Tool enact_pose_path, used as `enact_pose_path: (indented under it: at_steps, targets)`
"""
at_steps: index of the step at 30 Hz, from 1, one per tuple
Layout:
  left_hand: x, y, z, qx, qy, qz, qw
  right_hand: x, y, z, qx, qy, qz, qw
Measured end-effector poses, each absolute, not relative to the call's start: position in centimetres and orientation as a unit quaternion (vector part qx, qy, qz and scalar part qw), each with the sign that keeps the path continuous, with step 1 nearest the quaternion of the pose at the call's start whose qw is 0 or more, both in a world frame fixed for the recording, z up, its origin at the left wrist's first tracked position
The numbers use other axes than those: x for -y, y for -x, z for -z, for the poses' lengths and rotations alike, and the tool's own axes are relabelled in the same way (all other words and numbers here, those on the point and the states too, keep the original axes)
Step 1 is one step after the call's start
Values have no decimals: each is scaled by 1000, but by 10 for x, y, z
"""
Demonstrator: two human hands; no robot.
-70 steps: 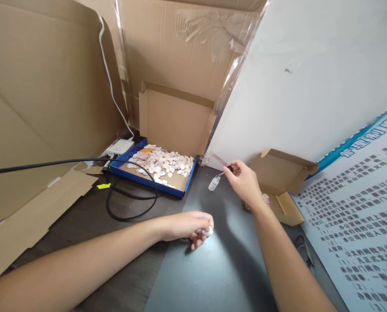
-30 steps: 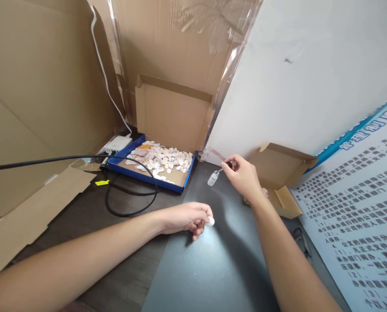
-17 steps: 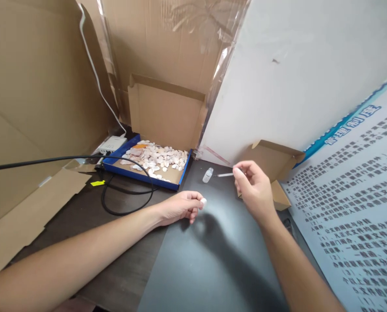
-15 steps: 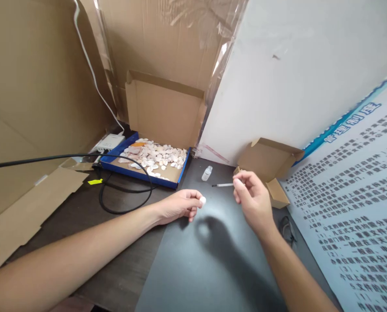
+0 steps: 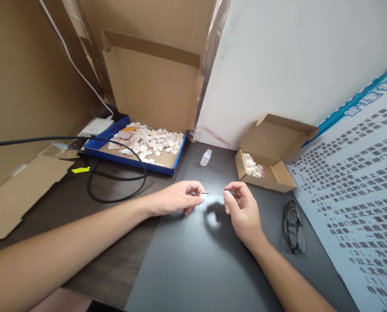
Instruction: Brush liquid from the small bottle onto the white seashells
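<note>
My left hand (image 5: 177, 198) is closed, pinching a small white shell (image 5: 204, 197) between thumb and fingertips. My right hand (image 5: 244, 212) grips a thin brush (image 5: 215, 193) by its dark end. Pointing left, the brush has its dark tip at the shell; whether the two touch cannot be told. Behind the hands stands a small clear bottle (image 5: 205, 158), uncapped, with a pale label or contents. A soft shadow of the right hand falls on the dark grey mat (image 5: 183, 260) below.
At the back left sits an open blue-edged box (image 5: 128, 162) full of pale shells (image 5: 157, 141). A smaller cardboard box (image 5: 268, 183) with shells stands at the right, glasses (image 5: 293, 227) in front of it. A black cable (image 5: 115, 200) loops on the left; a printed poster (image 5: 359, 195) lines the right.
My right hand has moved left and slightly down, bringing the brush tip to the shell in my left hand. The view has shifted, showing more of the small box and glasses.
</note>
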State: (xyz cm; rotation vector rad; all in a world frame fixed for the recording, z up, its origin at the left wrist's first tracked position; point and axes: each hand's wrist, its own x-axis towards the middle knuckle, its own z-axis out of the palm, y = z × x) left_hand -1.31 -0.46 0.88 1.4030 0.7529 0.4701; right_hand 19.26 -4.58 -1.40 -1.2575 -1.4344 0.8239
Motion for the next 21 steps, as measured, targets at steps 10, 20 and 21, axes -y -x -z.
enact_pose_path:
  at_steps: [10, 20, 21]
  targets:
    - [6, 12, -13, -340, -622, -214, 672, 49, -194, 10, 604, 517, -317, 517]
    - [7, 12, -11, -340, -634, -213, 661, 51, -195, 7, 619, 513, -297, 515]
    - [7, 12, -11, -343, -635, -209, 660, 51, -194, 6, 623, 513, -297, 511]
